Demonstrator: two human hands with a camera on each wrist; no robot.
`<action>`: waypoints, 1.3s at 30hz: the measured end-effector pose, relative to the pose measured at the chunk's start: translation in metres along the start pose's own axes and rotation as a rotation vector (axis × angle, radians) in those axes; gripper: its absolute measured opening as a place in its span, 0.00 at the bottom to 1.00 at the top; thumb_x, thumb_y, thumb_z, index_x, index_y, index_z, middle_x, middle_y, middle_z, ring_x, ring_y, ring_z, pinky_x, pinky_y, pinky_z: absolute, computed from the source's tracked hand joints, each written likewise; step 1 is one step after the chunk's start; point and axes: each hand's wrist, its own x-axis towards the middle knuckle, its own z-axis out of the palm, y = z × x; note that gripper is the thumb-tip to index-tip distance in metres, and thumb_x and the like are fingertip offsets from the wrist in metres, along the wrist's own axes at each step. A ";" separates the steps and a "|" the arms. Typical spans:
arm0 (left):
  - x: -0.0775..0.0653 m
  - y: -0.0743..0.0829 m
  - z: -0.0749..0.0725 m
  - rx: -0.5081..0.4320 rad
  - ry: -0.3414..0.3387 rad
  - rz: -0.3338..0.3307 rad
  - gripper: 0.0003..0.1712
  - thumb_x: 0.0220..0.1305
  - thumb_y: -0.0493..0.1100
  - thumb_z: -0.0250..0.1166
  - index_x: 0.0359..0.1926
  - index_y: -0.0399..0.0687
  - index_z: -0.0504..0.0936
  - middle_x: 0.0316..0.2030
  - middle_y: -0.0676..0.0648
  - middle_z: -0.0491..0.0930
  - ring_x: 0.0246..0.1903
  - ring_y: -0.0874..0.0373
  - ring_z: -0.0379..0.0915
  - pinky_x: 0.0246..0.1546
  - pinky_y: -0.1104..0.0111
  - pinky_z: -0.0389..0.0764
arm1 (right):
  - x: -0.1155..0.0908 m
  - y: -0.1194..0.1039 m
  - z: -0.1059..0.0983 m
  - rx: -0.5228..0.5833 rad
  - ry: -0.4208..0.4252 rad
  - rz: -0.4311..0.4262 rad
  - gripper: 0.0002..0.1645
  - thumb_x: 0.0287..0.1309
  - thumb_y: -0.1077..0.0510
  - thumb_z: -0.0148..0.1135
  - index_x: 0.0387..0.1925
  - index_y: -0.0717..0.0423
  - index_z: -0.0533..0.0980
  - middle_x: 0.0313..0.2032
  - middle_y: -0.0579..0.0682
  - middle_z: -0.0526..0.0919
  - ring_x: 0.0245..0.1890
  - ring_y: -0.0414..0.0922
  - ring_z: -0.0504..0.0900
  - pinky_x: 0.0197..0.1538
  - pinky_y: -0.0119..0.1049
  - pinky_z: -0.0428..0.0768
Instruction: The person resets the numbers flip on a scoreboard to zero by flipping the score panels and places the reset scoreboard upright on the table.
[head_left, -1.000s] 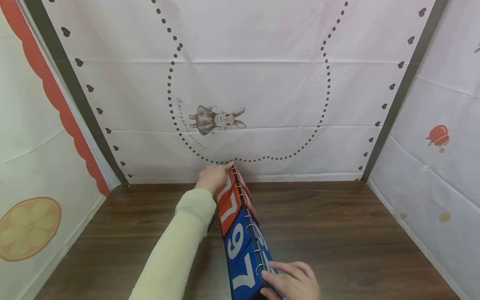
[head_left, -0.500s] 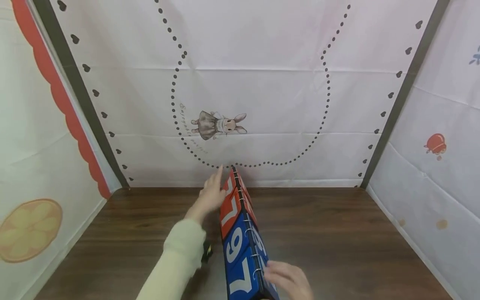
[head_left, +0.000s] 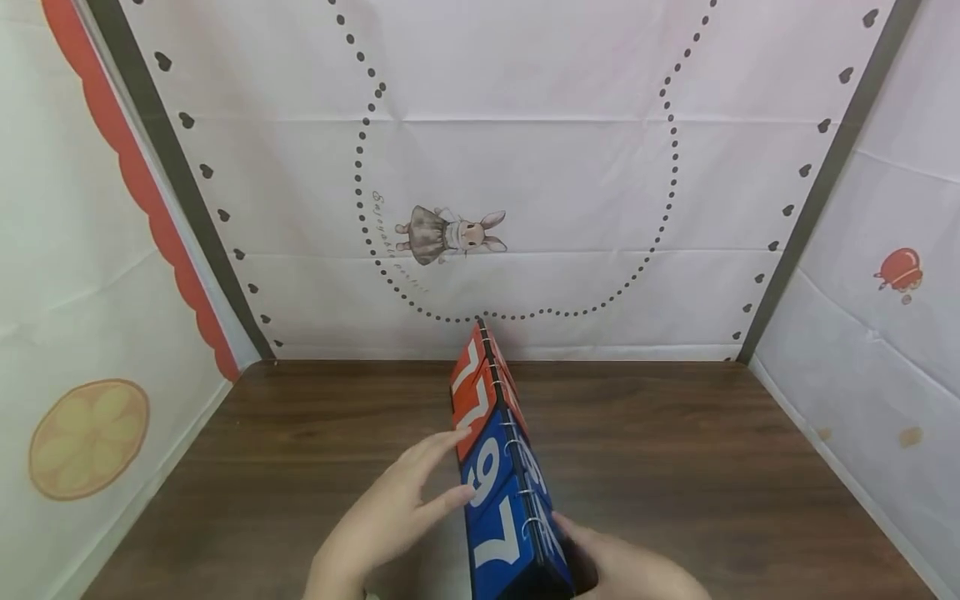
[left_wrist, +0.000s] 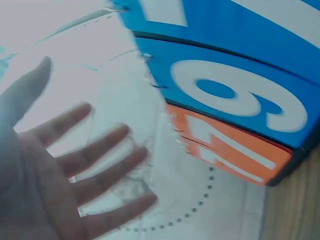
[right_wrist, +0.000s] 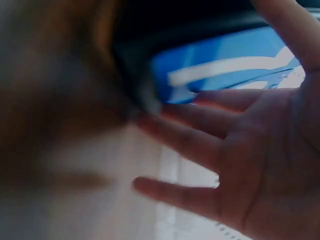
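Note:
A flip scoreboard stands like a tent on the table, its ringed spine running away from me. Blue number cards are at the near end and red ones at the far end. My left hand is beside its left face, fingers spread. In the left wrist view, that same hand is apart from the scoreboard's cards. At the near right end is my right hand, partly cut off by the frame. The right wrist view shows its fingers extended alongside the black edge and a blue card.
The brown wooden table ends at a white back cloth with a rabbit print. White side cloths border it left and right. The scoreboard's far end is close to the back cloth.
My left hand has let go of the scoreboard's far end and drawn back towards me along its left side. My right hand has left the spine and lowered to the near right end.

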 end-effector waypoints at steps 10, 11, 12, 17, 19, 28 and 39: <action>0.011 0.022 0.035 0.204 -0.083 0.152 0.51 0.43 0.75 0.62 0.67 0.64 0.59 0.65 0.47 0.57 0.59 0.48 0.56 0.50 0.41 0.67 | 0.007 -0.024 -0.025 -0.219 -0.085 -0.053 0.50 0.40 0.47 0.73 0.63 0.62 0.64 0.52 0.55 0.77 0.51 0.49 0.76 0.49 0.46 0.76; 0.012 0.022 0.036 0.212 -0.074 0.166 0.49 0.44 0.73 0.63 0.66 0.64 0.60 0.65 0.48 0.56 0.60 0.48 0.55 0.50 0.41 0.66 | 0.007 -0.026 -0.027 -0.233 -0.081 -0.050 0.50 0.38 0.48 0.74 0.63 0.62 0.64 0.52 0.54 0.78 0.50 0.49 0.76 0.49 0.47 0.76; 0.011 0.022 0.037 0.223 -0.066 0.176 0.48 0.45 0.72 0.63 0.66 0.64 0.61 0.65 0.49 0.56 0.61 0.49 0.53 0.51 0.40 0.64 | 0.008 -0.028 -0.029 -0.247 -0.075 -0.048 0.50 0.37 0.49 0.74 0.63 0.62 0.65 0.51 0.54 0.78 0.50 0.49 0.76 0.49 0.48 0.76; 0.010 0.022 0.038 0.245 -0.087 0.242 0.41 0.50 0.71 0.59 0.63 0.64 0.66 0.65 0.55 0.59 0.64 0.53 0.53 0.55 0.43 0.62 | 0.008 -0.036 -0.031 -0.290 -0.054 -0.034 0.50 0.36 0.51 0.75 0.63 0.60 0.64 0.53 0.53 0.77 0.50 0.47 0.76 0.50 0.50 0.74; 0.010 0.023 0.037 0.262 -0.100 0.252 0.38 0.52 0.71 0.58 0.62 0.64 0.68 0.64 0.57 0.62 0.63 0.55 0.56 0.56 0.46 0.62 | 0.004 -0.037 -0.029 -0.296 -0.048 -0.028 0.48 0.38 0.52 0.74 0.62 0.61 0.66 0.53 0.53 0.77 0.50 0.46 0.76 0.50 0.49 0.74; 0.009 0.023 0.034 0.286 -0.108 0.242 0.30 0.59 0.67 0.54 0.61 0.66 0.70 0.63 0.60 0.63 0.61 0.58 0.60 0.56 0.48 0.63 | -0.018 -0.042 -0.031 -0.343 0.018 -0.014 0.26 0.49 0.58 0.67 0.53 0.55 0.76 0.34 0.41 0.82 0.29 0.34 0.76 0.37 0.40 0.80; 0.008 0.021 0.032 0.213 -0.156 0.176 0.30 0.60 0.67 0.54 0.63 0.71 0.67 0.65 0.64 0.60 0.61 0.57 0.61 0.57 0.47 0.63 | -0.045 -0.040 -0.057 -0.391 0.244 -0.127 0.16 0.51 0.54 0.67 0.44 0.50 0.81 0.37 0.41 0.84 0.36 0.40 0.81 0.45 0.52 0.77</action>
